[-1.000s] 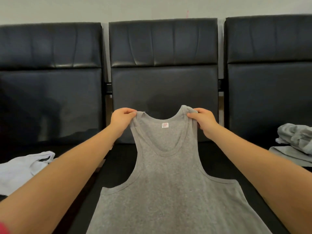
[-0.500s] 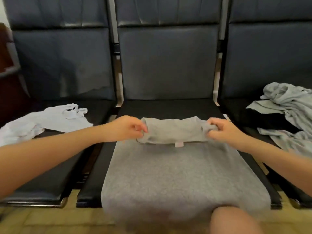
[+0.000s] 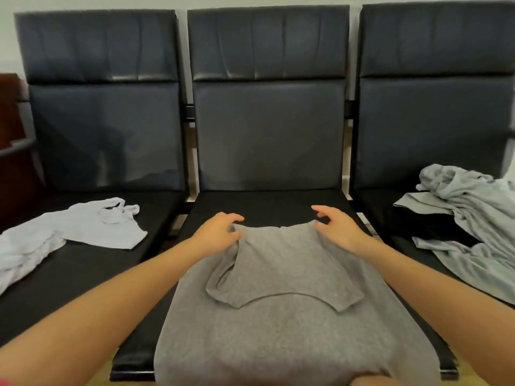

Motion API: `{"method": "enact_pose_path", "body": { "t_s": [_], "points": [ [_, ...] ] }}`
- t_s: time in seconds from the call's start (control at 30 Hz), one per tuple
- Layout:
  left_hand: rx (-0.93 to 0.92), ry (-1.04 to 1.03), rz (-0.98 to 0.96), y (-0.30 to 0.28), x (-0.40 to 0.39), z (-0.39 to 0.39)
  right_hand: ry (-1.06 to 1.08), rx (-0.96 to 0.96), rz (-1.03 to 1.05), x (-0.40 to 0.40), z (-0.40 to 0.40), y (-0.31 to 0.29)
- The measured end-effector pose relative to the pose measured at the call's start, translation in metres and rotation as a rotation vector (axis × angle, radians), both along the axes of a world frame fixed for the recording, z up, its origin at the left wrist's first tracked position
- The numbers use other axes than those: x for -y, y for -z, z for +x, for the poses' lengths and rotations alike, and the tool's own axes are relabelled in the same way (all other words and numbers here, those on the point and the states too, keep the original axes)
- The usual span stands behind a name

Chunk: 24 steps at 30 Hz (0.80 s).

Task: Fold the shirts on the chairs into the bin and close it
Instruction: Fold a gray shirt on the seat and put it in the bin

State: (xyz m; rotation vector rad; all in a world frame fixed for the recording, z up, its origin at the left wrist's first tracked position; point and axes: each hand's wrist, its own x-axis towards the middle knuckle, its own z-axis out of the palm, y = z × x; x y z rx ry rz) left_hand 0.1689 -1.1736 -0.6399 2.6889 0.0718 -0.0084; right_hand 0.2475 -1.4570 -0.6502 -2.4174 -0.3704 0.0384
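Tank top (image 3: 281, 316): grey, soft, limp; straps folded down on middle chair (image 3: 267, 201).
Hands: my left hand (image 3: 220, 235) and right hand (image 3: 335, 228) loose-fingered, holding nothing.
Hold: I'd pinch the side hems.

No legible text, label, brand, number or sign anywhere in the head view.
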Motion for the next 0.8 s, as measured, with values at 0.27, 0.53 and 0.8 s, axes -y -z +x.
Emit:
{"method": "enact_pose_path", "body": {
  "t_s": [0.27, 0.53, 0.8],
  "points": [
    [0.193, -0.214, -0.148, 0.049, -0.016, 0.014, -0.009, 0.027, -0.001, 0.003, 0.016, 0.031],
    [0.214, -0.199, -0.205, 0.051, -0.029, 0.038, 0.05, 0.055, -0.026, -0.002, 0.037, 0.033],
    [0.259, -0.235, -0.495, 0.025, -0.052, 0.109, 0.178, 0.125, 0.111, -0.023, 0.108, 0.007]
  ]
}}
